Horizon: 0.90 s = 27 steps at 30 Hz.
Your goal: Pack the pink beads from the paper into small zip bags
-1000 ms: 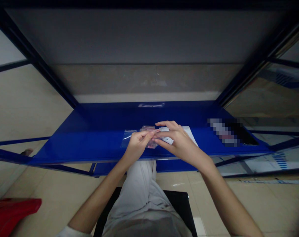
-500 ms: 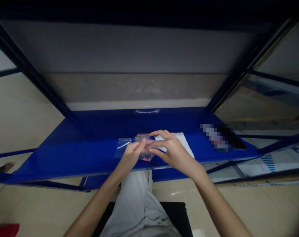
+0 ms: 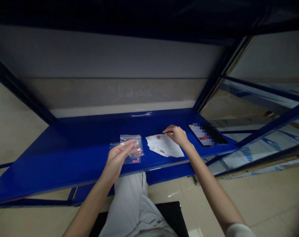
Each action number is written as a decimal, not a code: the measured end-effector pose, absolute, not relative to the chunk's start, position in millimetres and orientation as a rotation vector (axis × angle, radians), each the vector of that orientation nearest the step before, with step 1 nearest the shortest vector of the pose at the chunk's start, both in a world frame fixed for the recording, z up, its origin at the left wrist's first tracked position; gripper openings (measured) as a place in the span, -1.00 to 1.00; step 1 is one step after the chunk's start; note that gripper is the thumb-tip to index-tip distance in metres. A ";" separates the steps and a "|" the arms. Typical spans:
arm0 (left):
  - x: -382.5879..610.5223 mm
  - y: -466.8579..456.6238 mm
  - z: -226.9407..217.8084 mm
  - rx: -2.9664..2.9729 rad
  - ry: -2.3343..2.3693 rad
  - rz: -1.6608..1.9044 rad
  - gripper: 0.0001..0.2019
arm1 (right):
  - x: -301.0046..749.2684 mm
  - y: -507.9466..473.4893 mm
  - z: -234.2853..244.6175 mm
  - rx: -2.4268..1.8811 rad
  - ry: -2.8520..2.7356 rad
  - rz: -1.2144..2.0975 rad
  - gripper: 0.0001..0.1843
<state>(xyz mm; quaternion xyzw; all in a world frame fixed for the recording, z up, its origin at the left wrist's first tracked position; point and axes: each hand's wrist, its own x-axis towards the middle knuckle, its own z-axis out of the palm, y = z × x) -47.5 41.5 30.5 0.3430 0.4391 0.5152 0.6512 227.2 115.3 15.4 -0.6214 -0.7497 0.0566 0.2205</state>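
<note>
My left hand point(image 3: 118, 156) holds a small clear plastic bag point(image 3: 133, 149) with pink bits inside, just above the blue shelf point(image 3: 77, 154). Another clear bag point(image 3: 114, 144) lies behind it. My right hand point(image 3: 177, 135) has reached to the far edge of a white sheet of paper point(image 3: 164, 146) lying on the shelf, fingers curled and pinched near a tiny red piece point(image 3: 158, 137). A second small piece point(image 3: 162, 151) lies nearer on the paper. Whether the fingers grip anything is hidden.
A dark phone point(image 3: 207, 135) with a blurred screen lies on the shelf's right end. Blue shelf uprights point(image 3: 213, 79) rise at the right and left. A grey wall stands behind the shelf. Tiled floor and my grey-trousered legs point(image 3: 134, 204) are below.
My hands were together on the bag; the right hand has moved right to the white paper while the left keeps the bag. The view has shifted to the right.
</note>
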 end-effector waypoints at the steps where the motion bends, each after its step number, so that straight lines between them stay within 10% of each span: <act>1: -46.6 40.1 32.1 0.763 0.993 1.178 -0.71 | 230.2 118.8 4.4 -1.738 -2.087 0.157 -0.76; 27: -37.8 22.2 44.3 0.780 0.909 1.165 -0.73 | 234.6 139.5 -51.8 -1.594 -2.148 0.166 -0.83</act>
